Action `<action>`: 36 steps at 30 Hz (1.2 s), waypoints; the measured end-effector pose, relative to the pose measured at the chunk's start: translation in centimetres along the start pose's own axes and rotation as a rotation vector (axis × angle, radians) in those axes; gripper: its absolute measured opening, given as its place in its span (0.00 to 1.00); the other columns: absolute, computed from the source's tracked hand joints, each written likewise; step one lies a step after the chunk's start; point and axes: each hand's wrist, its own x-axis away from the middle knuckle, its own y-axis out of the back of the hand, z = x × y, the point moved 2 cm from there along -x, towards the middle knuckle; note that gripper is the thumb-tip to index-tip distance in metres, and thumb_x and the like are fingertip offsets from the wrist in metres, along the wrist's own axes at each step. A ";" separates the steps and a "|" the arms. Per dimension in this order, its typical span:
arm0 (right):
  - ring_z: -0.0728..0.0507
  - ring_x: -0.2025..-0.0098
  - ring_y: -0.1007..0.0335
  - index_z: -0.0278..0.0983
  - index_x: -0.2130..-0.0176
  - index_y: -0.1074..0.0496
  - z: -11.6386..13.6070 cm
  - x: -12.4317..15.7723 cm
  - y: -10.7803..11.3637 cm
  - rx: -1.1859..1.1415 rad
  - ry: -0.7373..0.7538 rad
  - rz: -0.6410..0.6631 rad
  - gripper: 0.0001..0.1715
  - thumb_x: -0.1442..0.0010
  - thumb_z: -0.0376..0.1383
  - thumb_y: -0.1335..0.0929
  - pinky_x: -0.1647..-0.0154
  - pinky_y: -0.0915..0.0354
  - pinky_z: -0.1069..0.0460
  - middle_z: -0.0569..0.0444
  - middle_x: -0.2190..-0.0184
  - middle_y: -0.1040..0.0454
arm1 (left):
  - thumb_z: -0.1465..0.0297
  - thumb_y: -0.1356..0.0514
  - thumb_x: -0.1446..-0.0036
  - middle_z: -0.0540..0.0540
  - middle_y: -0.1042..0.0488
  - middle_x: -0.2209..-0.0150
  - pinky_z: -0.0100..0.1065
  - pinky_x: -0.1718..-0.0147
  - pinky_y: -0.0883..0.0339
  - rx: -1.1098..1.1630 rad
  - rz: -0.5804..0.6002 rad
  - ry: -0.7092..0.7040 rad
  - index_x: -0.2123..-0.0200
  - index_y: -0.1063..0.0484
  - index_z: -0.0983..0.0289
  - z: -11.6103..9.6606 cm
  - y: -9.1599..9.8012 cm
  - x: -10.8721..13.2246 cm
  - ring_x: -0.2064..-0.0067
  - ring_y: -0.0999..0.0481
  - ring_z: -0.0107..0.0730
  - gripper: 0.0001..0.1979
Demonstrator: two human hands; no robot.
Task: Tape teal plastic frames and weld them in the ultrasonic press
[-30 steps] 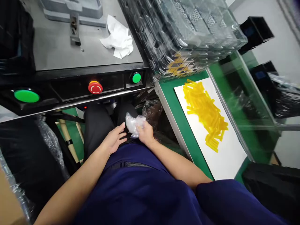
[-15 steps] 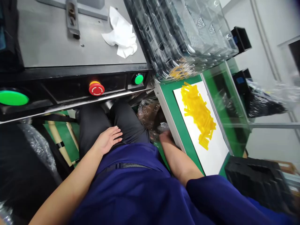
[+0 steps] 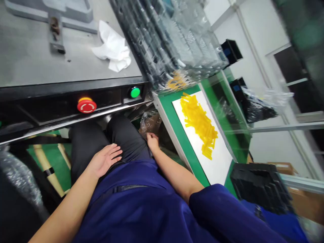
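My left hand [image 3: 105, 160] rests on my lap over the dark trousers [image 3: 126, 136], palm partly up, fingers stretched out and holding nothing. Low beside my right thigh is my right hand [image 3: 153, 143], its fingers curled together. Just beyond its fingertips lies a crumpled clear plastic bag [image 3: 150, 122] with something brownish in or behind it. Whether the fingers grip the bag's edge or some small thing, I cannot make out. To the right of that hand, a white sheet [image 3: 220, 165] on a green bench carries a heap of yellow strips [image 3: 199, 123].
Ahead is a metal machine table [image 3: 81, 67] with a red stop button [image 3: 87, 105], a green button [image 3: 135, 92] and a crumpled white tissue [image 3: 113, 49]. Stacked clear plastic trays [image 3: 177, 44] stand at the bench's far end. Black trays [image 3: 259, 185] are at the right.
My right hand has come out from beside the bench edge towards my right thigh, and its fingers now show. My left hand stays on my lap. The view has swung rightward.
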 end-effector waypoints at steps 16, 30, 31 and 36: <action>0.21 0.33 0.75 0.34 0.34 0.54 8.7 1.9 -8.2 0.747 0.709 0.320 0.55 0.50 0.52 0.30 0.43 0.61 0.23 0.34 0.32 0.68 | 0.74 0.45 0.42 0.57 0.21 0.60 0.34 0.65 0.26 -0.123 -0.282 -0.217 0.64 0.27 0.63 -1.7 -0.3 2.8 0.60 0.21 0.36 0.07; 0.30 0.34 0.57 0.28 0.45 0.30 11.0 2.4 -13.4 1.262 1.244 0.634 0.27 0.42 0.29 0.42 0.37 0.73 0.31 0.37 0.40 0.38 | 0.66 0.34 0.54 0.54 0.24 0.67 0.30 0.66 0.34 0.016 -0.952 -1.108 0.67 0.28 0.64 -5.3 6.2 18.5 0.67 0.25 0.29 0.11; 0.31 0.35 0.53 0.28 0.47 0.28 10.9 2.7 -13.6 1.291 1.277 0.682 0.27 0.42 0.29 0.43 0.36 0.70 0.33 0.37 0.43 0.35 | 0.66 0.34 0.53 0.52 0.24 0.67 0.29 0.64 0.34 0.033 -1.022 -1.150 0.66 0.28 0.63 -5.0 7.4 19.7 0.66 0.26 0.29 0.11; 0.31 0.35 0.50 0.30 0.47 0.28 11.3 3.4 -13.8 1.358 1.328 0.716 0.28 0.43 0.28 0.43 0.36 0.63 0.34 0.39 0.45 0.31 | 0.70 0.36 0.50 0.50 0.28 0.68 0.28 0.61 0.35 0.128 -1.268 -1.097 0.66 0.29 0.63 -2.7 14.6 23.6 0.64 0.28 0.26 0.07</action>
